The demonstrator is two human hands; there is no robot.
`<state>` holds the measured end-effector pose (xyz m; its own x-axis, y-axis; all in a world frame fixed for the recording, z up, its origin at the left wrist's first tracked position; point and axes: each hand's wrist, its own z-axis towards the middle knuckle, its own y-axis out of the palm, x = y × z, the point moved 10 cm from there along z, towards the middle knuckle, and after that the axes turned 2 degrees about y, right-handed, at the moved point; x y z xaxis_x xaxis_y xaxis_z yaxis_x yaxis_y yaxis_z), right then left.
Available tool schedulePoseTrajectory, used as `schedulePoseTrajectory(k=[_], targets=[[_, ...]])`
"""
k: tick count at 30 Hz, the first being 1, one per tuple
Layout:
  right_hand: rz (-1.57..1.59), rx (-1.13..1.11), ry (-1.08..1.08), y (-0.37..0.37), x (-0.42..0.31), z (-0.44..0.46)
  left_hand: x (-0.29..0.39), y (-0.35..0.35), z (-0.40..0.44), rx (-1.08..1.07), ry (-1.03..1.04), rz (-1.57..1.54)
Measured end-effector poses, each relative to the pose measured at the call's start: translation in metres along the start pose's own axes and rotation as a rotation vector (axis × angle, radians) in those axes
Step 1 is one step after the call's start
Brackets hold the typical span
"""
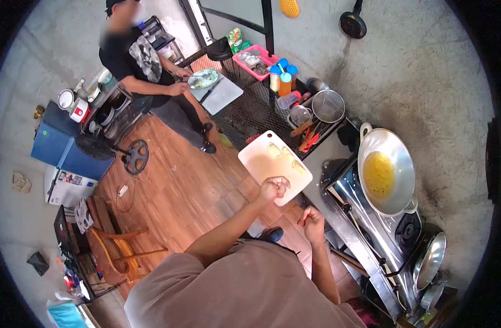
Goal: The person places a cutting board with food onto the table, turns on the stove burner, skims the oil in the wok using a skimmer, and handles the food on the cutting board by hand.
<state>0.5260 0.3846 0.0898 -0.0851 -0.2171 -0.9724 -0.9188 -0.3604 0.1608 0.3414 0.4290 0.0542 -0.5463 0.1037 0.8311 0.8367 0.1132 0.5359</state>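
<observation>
Mid-frame, my left hand [275,188] curls its fingers at the white rectangular board [271,165]; lower right, my right hand [312,223] curls too; I can't tell either's grip.

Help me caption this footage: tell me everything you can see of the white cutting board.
The cutting board is a whitish, plastic-looking rounded rectangle with a dark hole near one corner. Its face, bearing pale yellowish food pieces, is turned up near the black mesh table. The curled left hand overlaps its near edge; whether it grips is unclear.
</observation>
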Motion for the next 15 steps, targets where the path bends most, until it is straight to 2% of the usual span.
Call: schedulePoseTrajectory(k=[3, 4, 5, 7, 8, 9, 12, 13, 15], targets=[[-0.007, 0.008, 0.068, -0.008, -0.016, 0.001, -0.013, 0.017, -0.005, 0.003, -0.052, -0.023], [-0.067, 0.011, 0.066, -0.011, -0.023, -0.001, -0.003, 0.038, -0.015, -0.012, -0.079, -0.154], [-0.125, 0.014, 0.061, -0.014, -0.028, -0.001, -0.001, 0.053, -0.018, -0.018, -0.074, -0.154], [-0.074, 0.082, 0.031, -0.024, -0.029, -0.003, 0.003, 0.07, -0.024, 0.028, 0.038, -0.123], [-0.021, 0.147, 0.007, -0.032, -0.03, -0.002, -0.009, 0.08, -0.022, -0.148, -0.031, -0.132], [-0.019, 0.148, 0.002, -0.031, -0.029, -0.001, -0.015, 0.082, -0.022, -0.152, -0.029, -0.128], [0.057, 0.207, -0.053, -0.026, -0.041, 0.002, 0.001, 0.11, -0.02, -0.164, 0.17, 0.412], [0.117, 0.183, 0.013, -0.014, -0.048, -0.002, 0.0, 0.109, -0.019, -0.16, 0.171, 0.417], [0.181, 0.162, 0.077, -0.005, -0.044, -0.006, 0.017, 0.107, -0.022, -0.11, 0.37, 0.66]])
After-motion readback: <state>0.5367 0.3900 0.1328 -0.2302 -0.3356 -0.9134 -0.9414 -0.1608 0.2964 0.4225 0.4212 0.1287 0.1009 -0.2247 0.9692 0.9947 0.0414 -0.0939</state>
